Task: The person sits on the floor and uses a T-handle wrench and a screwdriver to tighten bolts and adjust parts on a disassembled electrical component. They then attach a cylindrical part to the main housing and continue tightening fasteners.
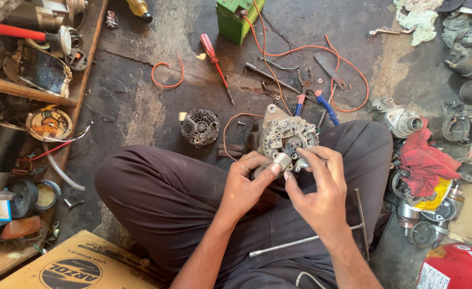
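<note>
You hold the alternator [288, 140] in your lap, its back end open and facing up, resting between your crossed legs. Your left hand [245, 184] pinches a small grey part [282, 160] against that open end, thumb and finger closed on it. Your right hand [319, 187] steadies the near right edge of the unit, its fingertips closed on some small fitting there; I cannot tell exactly what.

Judging by this, the unit is partly stripped: its cover [200, 127] lies off on the floor to the left, and the small part is not yet clearly seated or freed. Whether it is going in or coming out, I cannot tell.

A T-handle wrench [321, 235] lies across your right thigh, untouched. Beyond the alternator, blue-handled pliers [316, 99] and a red screwdriver [215, 63] lie on the floor among loose orange wire [300, 51]. Farther off stands a green battery [238, 18]. A red rag [426, 160] sits over spare parts to the right.
</note>
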